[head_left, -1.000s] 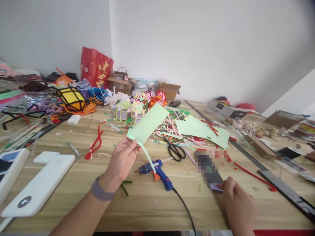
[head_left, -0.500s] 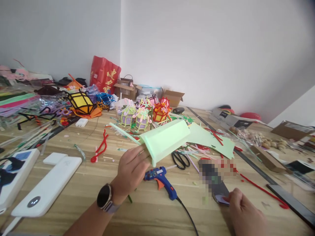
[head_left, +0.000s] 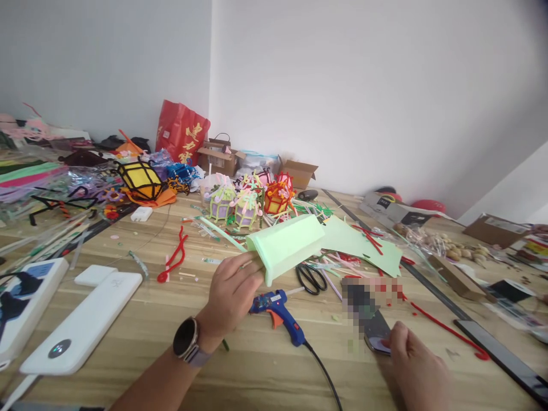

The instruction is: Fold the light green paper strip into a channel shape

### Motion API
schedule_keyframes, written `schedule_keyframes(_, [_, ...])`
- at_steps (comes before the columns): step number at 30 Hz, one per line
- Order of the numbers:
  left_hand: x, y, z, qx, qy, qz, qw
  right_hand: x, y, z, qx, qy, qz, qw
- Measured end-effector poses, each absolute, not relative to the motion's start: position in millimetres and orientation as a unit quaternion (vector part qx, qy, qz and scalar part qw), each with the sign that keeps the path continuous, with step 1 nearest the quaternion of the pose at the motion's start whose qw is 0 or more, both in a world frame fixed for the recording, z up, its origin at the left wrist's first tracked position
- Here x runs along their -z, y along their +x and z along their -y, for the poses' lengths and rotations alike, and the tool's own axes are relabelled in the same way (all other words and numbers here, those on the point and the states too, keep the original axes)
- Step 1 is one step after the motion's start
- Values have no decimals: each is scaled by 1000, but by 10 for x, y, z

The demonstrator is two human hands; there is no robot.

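We are holding a pale green folded sheet [head_left: 287,246] in our left hand [head_left: 231,291], raised just above the middle of the wooden table [head_left: 128,337], with the fingers curled closed around its near end and the thumb pressing on top. The sheet is bending into a shallow channel along a lengthwise crease, and a thin green strip [head_left: 222,234] is trailing off the held end toward the table's far left. From how it is keeping its form while being held at one end only, we are judging it to be light and springy, probably craft foam or thick paper: soft enough to dent or crease under a hard pinch, stiff enough not to droop. It is looking matte rather than slick, so a gentle grip near the fold, where the two faces are meeting, is probably serving best; pulling on the thin strip would risk tearing it. Our right hand [head_left: 417,368] is resting toward the near right edge of the table, its fingertips lying on the near end of a dark phone [head_left: 377,337]; the fingers are loosely bent and not clasping anything. A blue glue gun [head_left: 278,308] is lying on the table just below the sheet, its cord running toward the near edge, and black scissors [head_left: 310,278] are lying just beyond it, beside a flat green sheet [head_left: 363,242].
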State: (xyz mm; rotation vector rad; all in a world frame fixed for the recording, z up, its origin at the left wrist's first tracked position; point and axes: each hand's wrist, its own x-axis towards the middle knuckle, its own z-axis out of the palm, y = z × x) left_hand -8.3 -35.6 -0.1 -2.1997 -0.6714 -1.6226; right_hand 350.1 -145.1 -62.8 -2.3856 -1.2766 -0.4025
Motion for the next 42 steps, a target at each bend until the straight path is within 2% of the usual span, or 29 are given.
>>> schedule_keyframes(6, [34,-63,277,577,-761,283,90,154,3336,1267,33,-873,470,128])
schedule_keyframes(7, [40,-60,268,578,-762,283,77,36,3229,1206,49,-868,471,151])
schedule_keyframes(9, [53,-51,254,579,-765,279,44,-187,2957,1060,100,-829,472,283])
schedule_keyframes(10, [59,-45,246,578,-766,279,24,-283,2807,976,95,-782,496,366])
schedule_keyframes(12, [70,-33,227,576,-769,275,-8,-428,2519,793,11,-678,555,481])
schedule_keyframes(16, [87,-30,178,576,-779,248,-19,-548,2149,418,-269,-563,557,548])
schedule_keyframes(19, [92,-48,148,579,-769,264,-68,-555,2053,197,-380,-500,522,577])
schedule_keyframes(21, [87,-57,128,592,-721,311,-180,-548,2026,101,-408,-473,517,585])
schedule_keyframes(25, [49,-52,77,626,-515,328,-486,-519,1978,33,-424,-455,546,562])
schedule_keyframes(28, [18,-40,49,624,-388,306,-605,-496,1962,54,-414,-457,585,526])
schedule_keyframes(33, [12,-29,42,602,-322,346,-643,-509,1985,73,-397,-475,635,462])
schedule_keyframes(42, [61,-31,33,618,-357,332,-617,-652,1892,-47,-393,-491,578,519])
